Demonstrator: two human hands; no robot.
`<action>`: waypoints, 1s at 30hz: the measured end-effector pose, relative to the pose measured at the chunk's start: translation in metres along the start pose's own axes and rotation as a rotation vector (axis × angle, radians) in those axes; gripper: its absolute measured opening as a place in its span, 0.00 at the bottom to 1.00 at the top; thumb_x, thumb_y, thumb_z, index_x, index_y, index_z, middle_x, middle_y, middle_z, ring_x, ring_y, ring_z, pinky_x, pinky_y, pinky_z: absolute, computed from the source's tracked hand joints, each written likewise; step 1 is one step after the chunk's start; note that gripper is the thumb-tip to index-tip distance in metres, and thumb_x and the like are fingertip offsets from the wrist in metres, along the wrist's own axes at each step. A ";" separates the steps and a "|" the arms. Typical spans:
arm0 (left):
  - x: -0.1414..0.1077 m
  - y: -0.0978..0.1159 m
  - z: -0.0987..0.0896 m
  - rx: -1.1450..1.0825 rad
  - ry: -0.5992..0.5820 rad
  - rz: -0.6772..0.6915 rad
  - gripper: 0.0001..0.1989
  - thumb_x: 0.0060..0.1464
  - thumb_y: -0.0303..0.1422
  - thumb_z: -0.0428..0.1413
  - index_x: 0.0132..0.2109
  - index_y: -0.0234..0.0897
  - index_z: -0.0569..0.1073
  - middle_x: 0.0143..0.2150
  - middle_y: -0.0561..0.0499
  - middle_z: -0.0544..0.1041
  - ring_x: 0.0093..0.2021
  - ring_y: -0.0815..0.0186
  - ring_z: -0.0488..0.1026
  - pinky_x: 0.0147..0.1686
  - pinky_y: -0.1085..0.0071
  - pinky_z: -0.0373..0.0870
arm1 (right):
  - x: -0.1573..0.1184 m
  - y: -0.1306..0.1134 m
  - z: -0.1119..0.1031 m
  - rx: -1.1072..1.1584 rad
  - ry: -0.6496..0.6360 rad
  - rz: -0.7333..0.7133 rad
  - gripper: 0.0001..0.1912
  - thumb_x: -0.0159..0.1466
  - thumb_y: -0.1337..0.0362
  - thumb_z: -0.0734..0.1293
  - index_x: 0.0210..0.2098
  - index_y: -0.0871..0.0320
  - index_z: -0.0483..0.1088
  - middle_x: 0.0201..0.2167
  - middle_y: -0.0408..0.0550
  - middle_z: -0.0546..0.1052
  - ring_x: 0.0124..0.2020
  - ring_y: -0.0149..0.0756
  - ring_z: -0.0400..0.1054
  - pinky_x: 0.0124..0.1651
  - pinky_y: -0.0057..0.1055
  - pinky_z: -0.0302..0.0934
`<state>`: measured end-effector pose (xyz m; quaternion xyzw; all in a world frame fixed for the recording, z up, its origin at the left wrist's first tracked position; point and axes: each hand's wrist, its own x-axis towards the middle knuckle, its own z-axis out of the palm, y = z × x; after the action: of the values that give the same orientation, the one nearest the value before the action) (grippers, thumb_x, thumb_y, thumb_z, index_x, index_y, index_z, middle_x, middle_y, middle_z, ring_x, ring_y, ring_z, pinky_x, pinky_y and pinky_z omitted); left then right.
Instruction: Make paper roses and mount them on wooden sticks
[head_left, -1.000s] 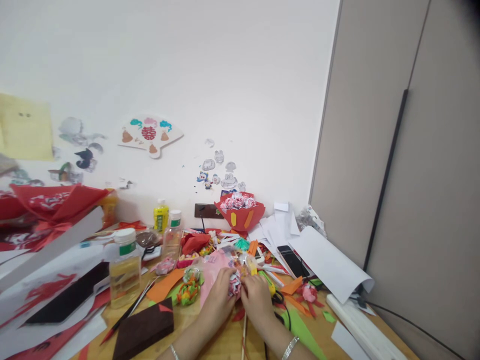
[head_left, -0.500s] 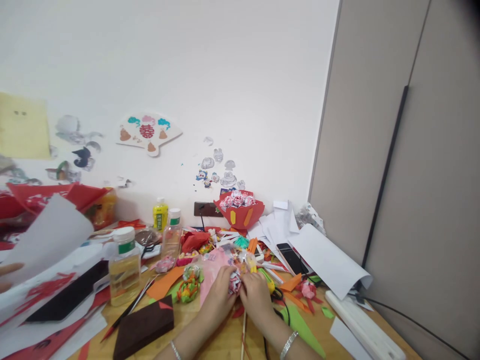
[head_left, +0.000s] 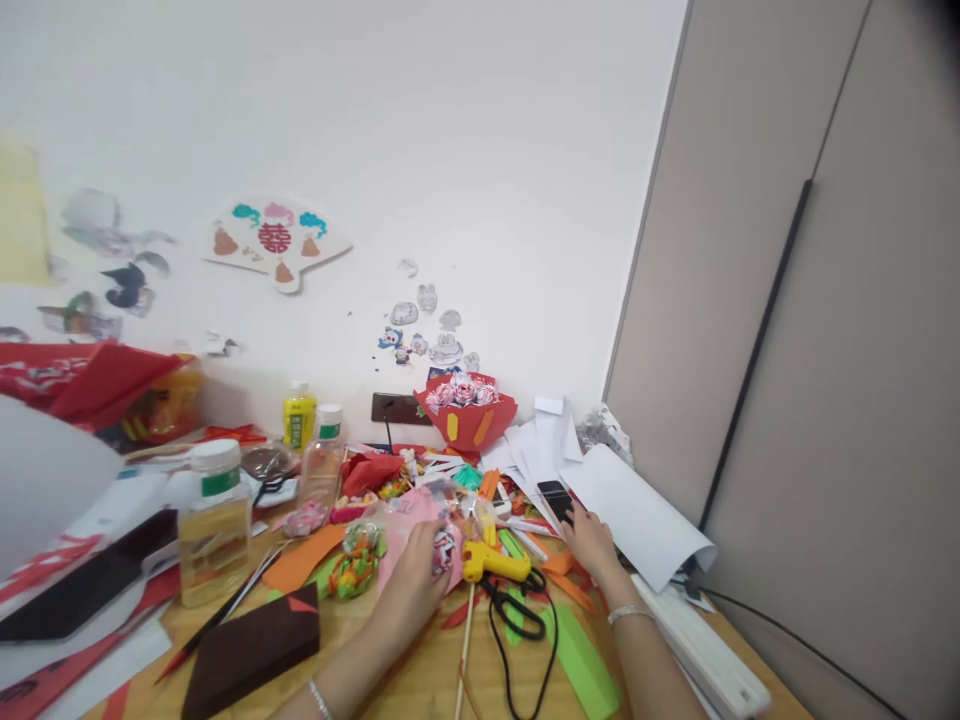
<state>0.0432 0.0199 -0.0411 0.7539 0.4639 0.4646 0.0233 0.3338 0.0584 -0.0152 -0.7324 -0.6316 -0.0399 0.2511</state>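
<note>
My left hand (head_left: 412,578) is closed around a pink-and-white paper flower (head_left: 444,548), close to a sheet of pink wrapping (head_left: 397,540). Farther right, my right hand (head_left: 591,542) reaches out with fingers stretched over the near end of a black phone (head_left: 555,497); its fingertips seem to touch the phone. Between the hands lies a yellow glue gun (head_left: 499,564) with a black cord. Black-handled scissors (head_left: 521,612) rest just in front of it, and a thin wooden stick (head_left: 466,640) points towards me.
A red-wrapped bouquet (head_left: 480,425) stands by the wall. Bottles, among them a clear jar of yellowish liquid (head_left: 215,540), stand on the left. A dark brown block (head_left: 251,655) lies in front. White paper (head_left: 637,510) and a long white bar (head_left: 705,650) occupy the right side.
My right hand has left the paper flower and moved right to the phone, uncovering the glue gun and scissors. My left hand keeps the flower. The view has turned slightly right.
</note>
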 end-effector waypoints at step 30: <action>0.002 0.005 -0.005 0.064 -0.052 0.045 0.20 0.45 0.24 0.51 0.48 0.35 0.65 0.44 0.45 0.73 0.43 0.58 0.71 0.42 0.64 0.69 | 0.006 0.030 0.006 0.073 0.033 0.168 0.21 0.60 0.75 0.54 0.50 0.57 0.66 0.42 0.51 0.71 0.41 0.34 0.67 0.39 0.22 0.54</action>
<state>0.0431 0.0162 -0.0348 0.7764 0.4609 0.4299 0.0008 0.3617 0.0637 -0.0277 -0.7724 -0.5648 -0.0080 0.2904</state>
